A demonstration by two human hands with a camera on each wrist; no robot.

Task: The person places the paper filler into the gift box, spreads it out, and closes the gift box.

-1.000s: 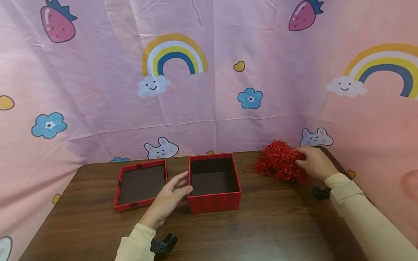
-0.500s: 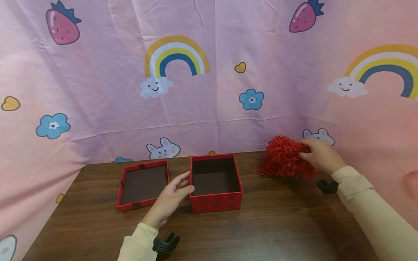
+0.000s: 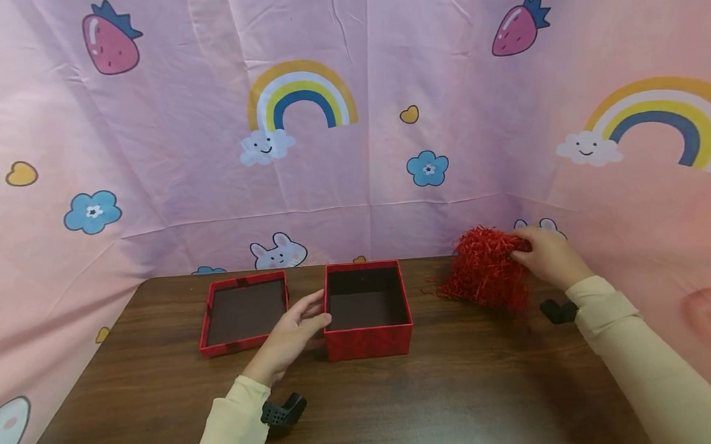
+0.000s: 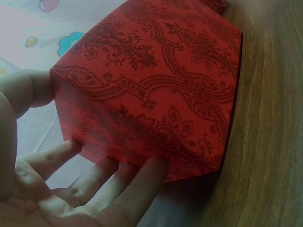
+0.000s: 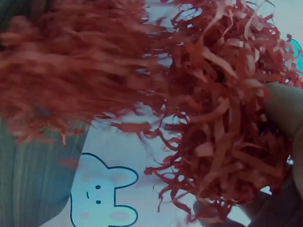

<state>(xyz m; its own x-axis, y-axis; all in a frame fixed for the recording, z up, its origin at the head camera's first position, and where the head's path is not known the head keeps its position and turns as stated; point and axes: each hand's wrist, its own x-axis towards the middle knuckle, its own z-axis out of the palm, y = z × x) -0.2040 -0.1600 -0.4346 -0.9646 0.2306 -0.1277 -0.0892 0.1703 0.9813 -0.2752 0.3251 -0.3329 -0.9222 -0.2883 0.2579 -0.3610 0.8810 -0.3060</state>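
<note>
In the head view, my left hand (image 3: 289, 337) rests its fingertips and thumb against the left wall of an uncovered red box (image 3: 369, 344) with a dark inside. The left wrist view shows the box's dark floral pattern, with fairly straight fingers (image 4: 97, 177) touching one side and the thumb near a top corner. At the back right, my right hand (image 3: 550, 256) grips the top of a bundle of red shredded paper (image 3: 485, 269), which hangs down beneath it. Curly strips fill much of the right wrist view; the fingers are partly hidden.
Left of the box lies a red-rimmed lid (image 3: 246, 313), dark inside up. A few loose red shreds (image 3: 433, 291) lie by the bundle. Patterned cloth (image 3: 366, 182) hangs around the back and sides of the brown wooden table (image 3: 363, 407).
My right hand has lifted the shredded paper slightly, and the bundle has stretched out downward. The left hand and the box hold their places, while the head view has shifted a little.
</note>
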